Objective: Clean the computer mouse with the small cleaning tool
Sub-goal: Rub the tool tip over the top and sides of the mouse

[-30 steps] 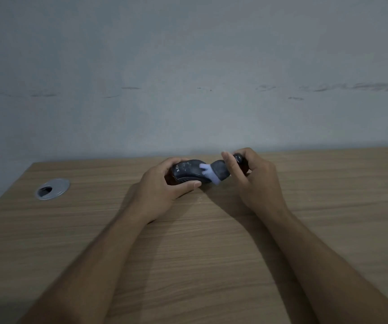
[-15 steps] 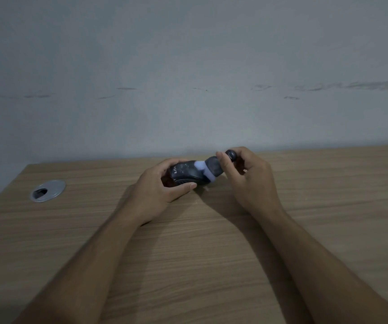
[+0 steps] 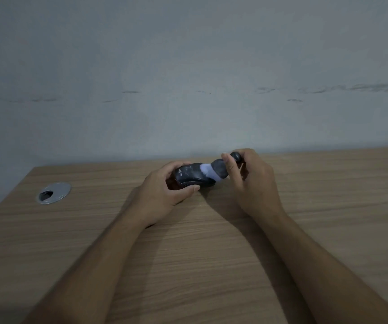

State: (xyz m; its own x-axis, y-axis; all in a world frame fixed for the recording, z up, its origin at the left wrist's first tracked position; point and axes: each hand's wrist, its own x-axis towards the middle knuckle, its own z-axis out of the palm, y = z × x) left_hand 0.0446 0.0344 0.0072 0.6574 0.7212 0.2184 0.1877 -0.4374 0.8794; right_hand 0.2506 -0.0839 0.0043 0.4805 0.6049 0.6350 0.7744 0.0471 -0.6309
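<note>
A dark computer mouse point(image 3: 189, 175) with pale lettering lies tilted near the far edge of the wooden desk point(image 3: 188, 242). My left hand point(image 3: 162, 191) grips it from the left, thumb under its near side. My right hand point(image 3: 250, 181) holds the small cleaning tool point(image 3: 218, 168), a dark grey body with a round dark end and a pale lilac tip. That pale tip point(image 3: 207, 172) presses on the right part of the mouse's top.
A round silver cable grommet point(image 3: 53, 192) is set in the desk at the left. A plain grey wall point(image 3: 188, 78) rises right behind the desk's far edge. Both forearms stretch across the desk's middle.
The tool's pale tip has slid up from the mouse's near right side onto its top. Both hands stay in about the same place; the view has shifted slightly.
</note>
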